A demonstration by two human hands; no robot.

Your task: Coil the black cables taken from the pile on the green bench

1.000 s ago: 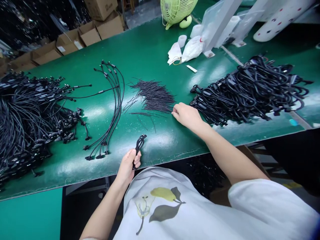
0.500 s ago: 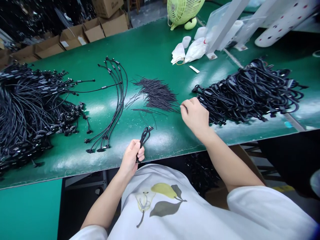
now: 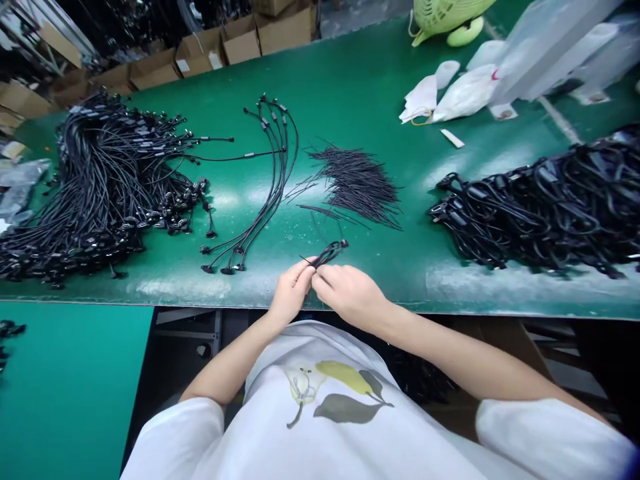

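A folded black cable (image 3: 332, 252) sticks up from between my hands near the table's front edge. My left hand (image 3: 289, 291) is closed around its lower part. My right hand (image 3: 353, 295) presses against the same spot, its fingers pinched on a thin black twist tie (image 3: 305, 259) whose end pokes out to the left across the cable. My fingers hide most of the tie. Just beyond my hands lies a heap of loose black twist ties (image 3: 363, 183). Several unfolded cables (image 3: 280, 175) lie stretched out left of that heap.
On the left sits a large pile of straight black cables (image 3: 105, 180); on the right, a pile of folded ones (image 3: 545, 200). Farther back are a green fan (image 3: 440, 17), white paper rolls (image 3: 447, 72) and a plastic bag (image 3: 465, 93). Cardboard boxes (image 3: 243, 43) line the far edge.
My right hand has moved left from beside the twist-tie heap to the folded cable, and both hands now meet there. The view has shifted left.
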